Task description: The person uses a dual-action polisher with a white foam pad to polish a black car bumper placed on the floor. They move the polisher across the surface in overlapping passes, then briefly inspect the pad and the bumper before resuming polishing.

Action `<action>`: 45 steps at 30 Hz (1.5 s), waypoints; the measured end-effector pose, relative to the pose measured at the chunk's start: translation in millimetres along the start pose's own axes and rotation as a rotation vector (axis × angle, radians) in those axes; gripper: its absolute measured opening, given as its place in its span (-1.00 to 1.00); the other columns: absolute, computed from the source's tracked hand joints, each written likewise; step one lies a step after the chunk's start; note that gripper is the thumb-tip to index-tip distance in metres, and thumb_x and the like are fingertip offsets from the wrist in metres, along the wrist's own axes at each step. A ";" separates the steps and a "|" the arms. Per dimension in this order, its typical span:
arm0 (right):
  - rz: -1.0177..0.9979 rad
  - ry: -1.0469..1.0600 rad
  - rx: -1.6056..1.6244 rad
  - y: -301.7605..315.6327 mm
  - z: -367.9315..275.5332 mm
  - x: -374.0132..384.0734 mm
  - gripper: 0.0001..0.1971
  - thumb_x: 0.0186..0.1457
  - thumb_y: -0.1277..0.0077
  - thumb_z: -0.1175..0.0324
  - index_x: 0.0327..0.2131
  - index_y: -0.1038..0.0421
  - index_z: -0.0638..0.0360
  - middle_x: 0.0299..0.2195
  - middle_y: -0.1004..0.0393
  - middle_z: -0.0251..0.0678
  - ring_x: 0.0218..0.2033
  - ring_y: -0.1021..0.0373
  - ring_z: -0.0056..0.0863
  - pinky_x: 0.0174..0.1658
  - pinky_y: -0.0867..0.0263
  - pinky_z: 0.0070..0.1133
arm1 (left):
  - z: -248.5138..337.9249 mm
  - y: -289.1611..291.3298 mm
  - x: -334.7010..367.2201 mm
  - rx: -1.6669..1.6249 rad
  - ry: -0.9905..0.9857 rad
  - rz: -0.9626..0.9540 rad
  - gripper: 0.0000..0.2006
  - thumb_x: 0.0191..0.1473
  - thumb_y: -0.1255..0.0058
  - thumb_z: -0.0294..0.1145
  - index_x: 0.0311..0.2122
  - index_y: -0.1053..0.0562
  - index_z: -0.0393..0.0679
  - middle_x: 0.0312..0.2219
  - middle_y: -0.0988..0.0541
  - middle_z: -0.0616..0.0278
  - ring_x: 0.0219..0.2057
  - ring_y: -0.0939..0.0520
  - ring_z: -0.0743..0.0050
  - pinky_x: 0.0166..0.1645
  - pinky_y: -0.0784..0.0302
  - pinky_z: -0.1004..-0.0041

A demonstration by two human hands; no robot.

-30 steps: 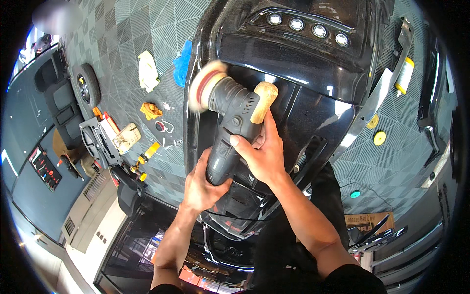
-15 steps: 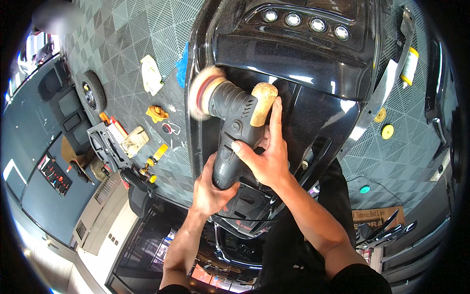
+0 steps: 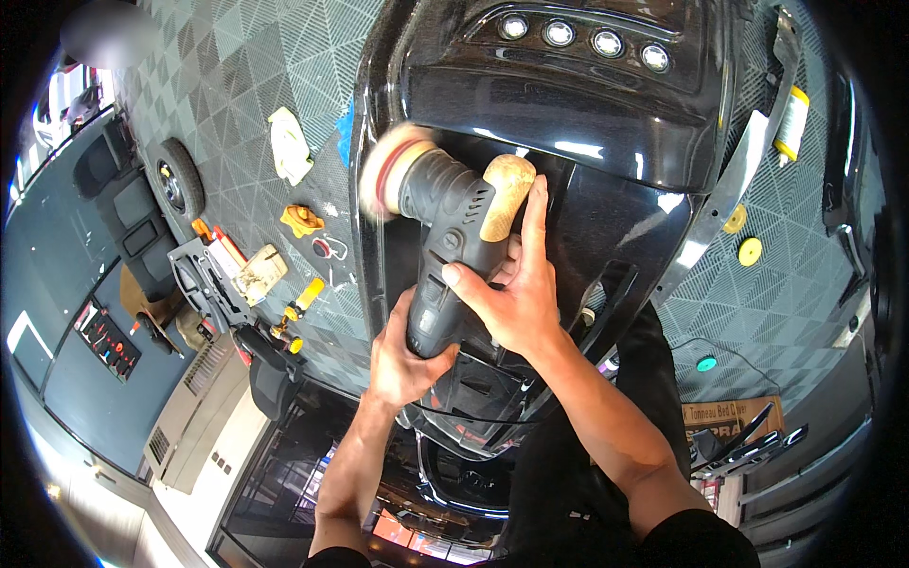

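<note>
1. Holding a black-bodied polisher in both hands, at a slant above the left part of a glossy black vehicle panel.
2. Gripping the rear end of the polisher in the left hand, clasping the casing between thumb and index finger. Cannot tell the exact set of the other left fingers, hidden behind the casing.
3. Steadying the middle of the polisher with the right hand: resting thumb on the upper face, extending index finger nearly straight along the wood-coloured grip, well spread from the thumb. Bending the remaining right fingers beside the casing, partly hidden.
4. Showing motion blur at the round pad, at the left edge of the panel. Cannot tell whether touching the panel.
5. Carrying four round lights in a row, on the panel beyond the polisher.
6. Lying on the patterned floor, at left: pale cloth, orange cloth and wheel; at right: yellow disc and teal disc.
</note>
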State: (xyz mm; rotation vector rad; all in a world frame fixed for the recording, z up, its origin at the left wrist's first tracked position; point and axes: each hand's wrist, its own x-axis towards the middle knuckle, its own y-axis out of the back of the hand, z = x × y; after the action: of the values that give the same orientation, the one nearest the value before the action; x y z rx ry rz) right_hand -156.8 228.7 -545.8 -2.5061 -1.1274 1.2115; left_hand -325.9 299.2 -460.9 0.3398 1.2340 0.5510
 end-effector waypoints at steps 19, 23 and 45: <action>-0.050 0.038 -0.035 3.4 4.5 0.5 0.32 0.19 -0.39 0.28 0.53 0.67 0.11 0.13 -0.51 0.13 0.06 -0.58 -0.26 0.14 -0.51 -0.34 | -5.6 -2.9 -0.7 -0.015 -0.101 0.050 -0.07 -0.12 -0.52 -0.35 0.38 -0.28 -0.15 -0.03 -0.68 -0.12 -0.04 -0.76 0.04 0.05 -0.66 0.18; -0.052 0.059 -0.058 4.3 5.9 2.1 0.32 0.19 -0.39 0.29 0.54 0.67 0.12 0.14 -0.50 0.13 0.06 -0.57 -0.27 0.15 -0.50 -0.34 | -4.2 -2.2 -0.2 -0.025 -0.113 0.043 -0.07 -0.11 -0.51 -0.37 0.38 -0.27 -0.15 -0.05 -0.68 -0.11 -0.05 -0.76 0.05 0.05 -0.66 0.19; -0.134 0.031 -0.267 4.6 22.1 -20.7 0.37 0.03 -0.47 0.18 0.55 0.53 0.20 0.19 -0.49 0.19 0.12 -0.56 -0.02 0.18 -0.48 -0.32 | -15.2 -4.6 -41.6 -0.093 0.083 -0.002 -0.07 -0.11 -0.50 -0.41 0.38 -0.25 -0.22 -0.09 -0.68 -0.08 -0.09 -0.73 0.14 0.04 -0.63 0.19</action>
State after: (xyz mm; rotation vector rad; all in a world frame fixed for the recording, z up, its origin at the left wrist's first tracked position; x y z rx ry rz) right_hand -178.4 207.2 -549.6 -2.5715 -1.5124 1.0450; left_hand -348.7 271.1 -435.0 0.2393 1.2841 0.6239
